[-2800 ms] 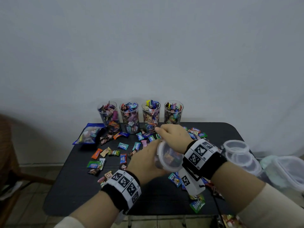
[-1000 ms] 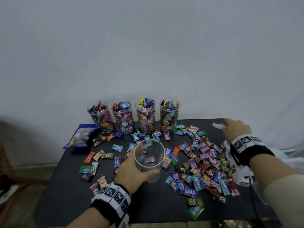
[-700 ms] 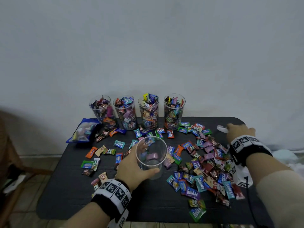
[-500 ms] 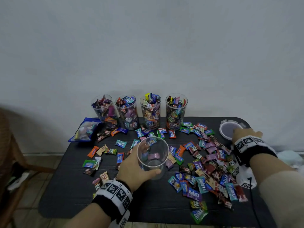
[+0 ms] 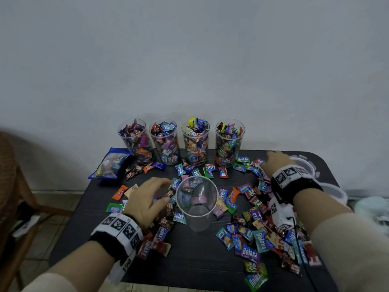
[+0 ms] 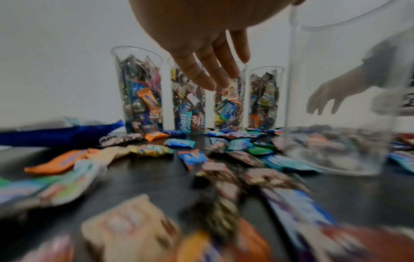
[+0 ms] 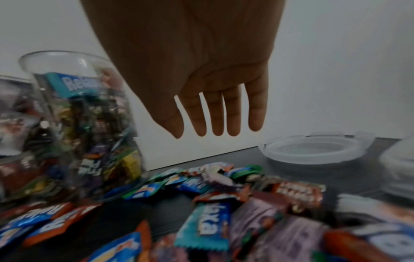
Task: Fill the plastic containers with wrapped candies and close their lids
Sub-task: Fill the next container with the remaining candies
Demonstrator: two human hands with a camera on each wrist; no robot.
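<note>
An empty clear plastic container [image 5: 196, 204] stands upright in the middle of the black table [image 5: 189, 260]. My left hand [image 5: 156, 193] hovers just left of it above loose wrapped candies [image 5: 255, 239], fingers straight and holding nothing; the left wrist view shows its fingers [image 6: 212, 70] spread beside the container [image 6: 336, 106]. My right hand [image 5: 271, 162] is open over the candies at the back right, fingers straight [image 7: 215, 113]. A translucent lid [image 5: 303, 165] lies on the table right of that hand, also in the right wrist view [image 7: 313, 150].
Several candy-filled containers [image 5: 195, 142] stand in a row at the back by the wall. A blue candy bag [image 5: 111, 165] lies at the back left. More clear containers [image 5: 334, 190] sit off the table's right edge. A wicker chair [image 5: 8, 186] stands left.
My left hand has let go of the empty container and drawn back to its left. My right hand set the lid down at the back right corner and moved left over the candies.
</note>
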